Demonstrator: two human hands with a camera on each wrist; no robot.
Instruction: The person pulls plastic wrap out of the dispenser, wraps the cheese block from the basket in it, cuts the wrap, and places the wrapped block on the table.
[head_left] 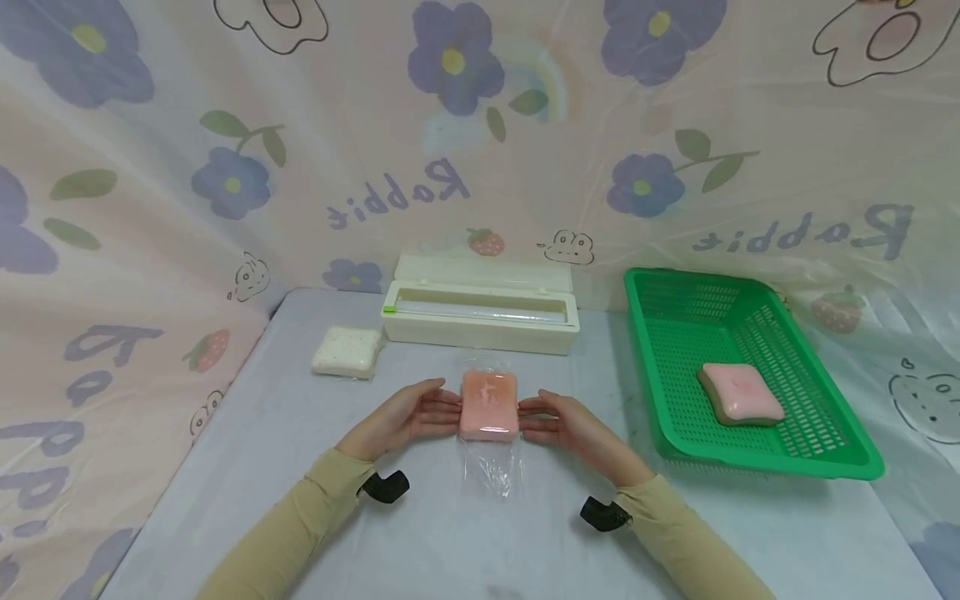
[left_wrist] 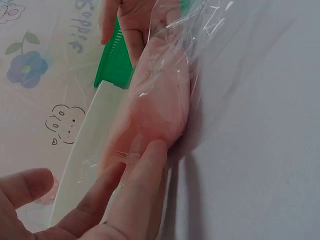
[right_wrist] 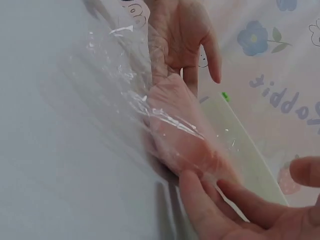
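Note:
A pink, bread-slice-shaped block (head_left: 489,406) lies in the middle of the table with clear plastic film over it. The loose film (head_left: 495,471) spreads out toward the person, crinkled and shiny. At the block's left side, my left hand (head_left: 420,410) touches the edge with fairly straight fingers, its thumb raised apart. My right hand (head_left: 564,423) does the same from the opposite side. In the left wrist view, fingertips (left_wrist: 157,150) press film against the block's side (left_wrist: 160,115). The right wrist view has fingertips (right_wrist: 190,182) at the lower edge, under glossy film (right_wrist: 115,75).
Behind the block stands a cream film dispenser box (head_left: 480,333), lid up, a roll inside and a green slider at its left end. A white speckled block (head_left: 347,352) lies to the left. On the right, a green basket (head_left: 675,446) holds another pink-topped block (head_left: 742,393).

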